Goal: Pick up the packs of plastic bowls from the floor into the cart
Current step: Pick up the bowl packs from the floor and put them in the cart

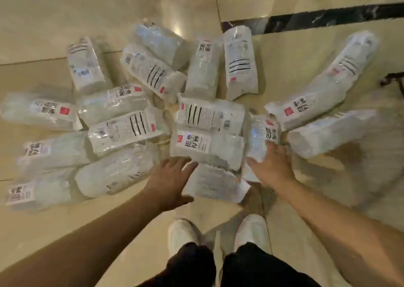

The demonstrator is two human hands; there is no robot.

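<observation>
Left hand (pixel 169 178) spread flat, fingertips touching a clear labelled pack (pixel 207 147) on the tiled floor (pixel 43 24), right hand (pixel 270 165) loosely spread against a neighbouring pack (pixel 262 135), many more scattered around.

Packs of bowls (pixel 209 146) on the floor (pixel 43 24), fanned out before the shoes (pixel 183 232)

There's just the one view, worn on the person's head, wide-angle, looking forward and steeply down. It takes in the floor (pixel 43 30) straight below, the shoes (pixel 251 232) at the bottom edge, both forearms reaching out, and the packs (pixel 207 146) spread close ahead.
</observation>
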